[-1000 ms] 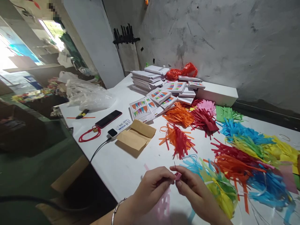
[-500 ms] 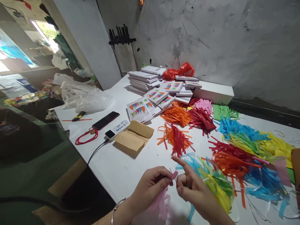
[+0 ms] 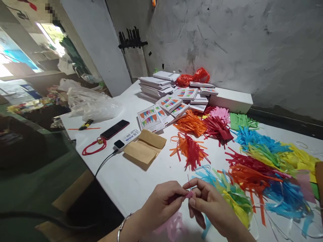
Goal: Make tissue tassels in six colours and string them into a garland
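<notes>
My left hand (image 3: 168,200), with a metal bangle at the wrist, pinches the top end of a pink paper tassel (image 3: 174,227). Its fringed strips hang blurred below that hand. My right hand (image 3: 210,203) is closed at the same pink tip, thumb and fingers against it. A thin red strand (image 3: 188,181) sticks up between the fingertips; its exact kind is too small to tell. Just right of my right hand lies a yellow, green and light blue tassel bunch (image 3: 234,201). An orange and red tassel (image 3: 190,151) lies ahead of both hands.
Left of the hands are a brown paper piece (image 3: 140,154), a phone (image 3: 114,129), a cabled white device (image 3: 126,139) and a cutter (image 3: 85,124). Printed packets (image 3: 151,117) and stacked white packs (image 3: 155,87) stand behind. More tassels (image 3: 264,141) cover the right side.
My right index finger, raised and pointing before, has bent down to the pink tip. The right hand has come against the left fingertips, and the red strand now stands more upright.
</notes>
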Motion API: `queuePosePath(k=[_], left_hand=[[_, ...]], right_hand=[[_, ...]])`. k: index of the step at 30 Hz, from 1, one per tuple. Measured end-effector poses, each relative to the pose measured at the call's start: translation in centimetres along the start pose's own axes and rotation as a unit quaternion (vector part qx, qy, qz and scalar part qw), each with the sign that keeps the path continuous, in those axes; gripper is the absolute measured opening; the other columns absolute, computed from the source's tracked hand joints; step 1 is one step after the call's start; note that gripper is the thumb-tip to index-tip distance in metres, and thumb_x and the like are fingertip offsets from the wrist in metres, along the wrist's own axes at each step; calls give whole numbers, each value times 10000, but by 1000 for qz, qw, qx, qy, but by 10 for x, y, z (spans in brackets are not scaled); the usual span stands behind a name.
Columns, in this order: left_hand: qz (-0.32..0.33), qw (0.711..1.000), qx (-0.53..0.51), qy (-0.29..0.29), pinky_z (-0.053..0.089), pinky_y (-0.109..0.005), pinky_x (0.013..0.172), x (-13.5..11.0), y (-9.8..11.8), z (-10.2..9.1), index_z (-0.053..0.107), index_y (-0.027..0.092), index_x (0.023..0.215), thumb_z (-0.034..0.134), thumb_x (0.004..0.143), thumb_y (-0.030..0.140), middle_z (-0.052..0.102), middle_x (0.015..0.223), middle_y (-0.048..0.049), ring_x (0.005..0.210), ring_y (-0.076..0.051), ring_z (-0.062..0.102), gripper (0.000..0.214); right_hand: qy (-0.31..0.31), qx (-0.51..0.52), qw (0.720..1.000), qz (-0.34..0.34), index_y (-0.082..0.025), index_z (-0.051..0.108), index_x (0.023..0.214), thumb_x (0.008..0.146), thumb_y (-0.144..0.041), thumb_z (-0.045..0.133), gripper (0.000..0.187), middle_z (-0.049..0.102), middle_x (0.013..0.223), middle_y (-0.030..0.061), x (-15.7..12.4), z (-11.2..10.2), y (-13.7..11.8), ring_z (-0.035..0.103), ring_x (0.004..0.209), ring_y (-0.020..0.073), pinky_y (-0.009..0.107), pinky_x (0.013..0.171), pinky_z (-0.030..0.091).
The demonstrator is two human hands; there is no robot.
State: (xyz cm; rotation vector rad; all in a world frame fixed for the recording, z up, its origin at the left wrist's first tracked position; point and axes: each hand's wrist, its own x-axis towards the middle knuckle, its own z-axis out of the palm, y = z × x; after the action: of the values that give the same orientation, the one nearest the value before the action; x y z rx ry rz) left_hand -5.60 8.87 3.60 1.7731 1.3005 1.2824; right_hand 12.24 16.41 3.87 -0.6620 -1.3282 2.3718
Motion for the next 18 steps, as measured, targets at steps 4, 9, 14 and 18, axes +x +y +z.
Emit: queuePosePath(k=[4,9,14,18], left_hand=[[59,994,94,5,445,-202,597,1,3,-2,702,159,946,557,895,71,650,713,-30,638,-119,579,178],[47,991,118,-37,477,-216,645,0,-6,1,709,182,1011,540,912,84,682,776,-45,704,-140,620,218],[-26,989,83,-117,501,-234,708,-6,-13,18,720,213,1046,538,967,190,731,835,-52,751,-151,659,200],[15,973,23,-227,528,-270,824,-14,-6,40,715,249,1127,551,972,223,766,970,-76,898,-189,698,228]], right_hand=[[22,-62,997,-31,-202,507,916,914,-568,601,378,638,637,-26,2,0,2,478,377,77,188,370,344],[152,-248,949,-121,-211,606,742,918,-509,619,346,685,854,41,6,-2,-5,635,806,195,315,722,492],[352,-85,885,-291,-257,587,815,953,-469,588,252,608,754,-18,-25,-42,-56,589,744,161,329,710,461],[509,-60,741,-433,-264,446,627,959,-478,547,408,168,512,-84,-93,-86,-101,113,441,99,287,459,130]])
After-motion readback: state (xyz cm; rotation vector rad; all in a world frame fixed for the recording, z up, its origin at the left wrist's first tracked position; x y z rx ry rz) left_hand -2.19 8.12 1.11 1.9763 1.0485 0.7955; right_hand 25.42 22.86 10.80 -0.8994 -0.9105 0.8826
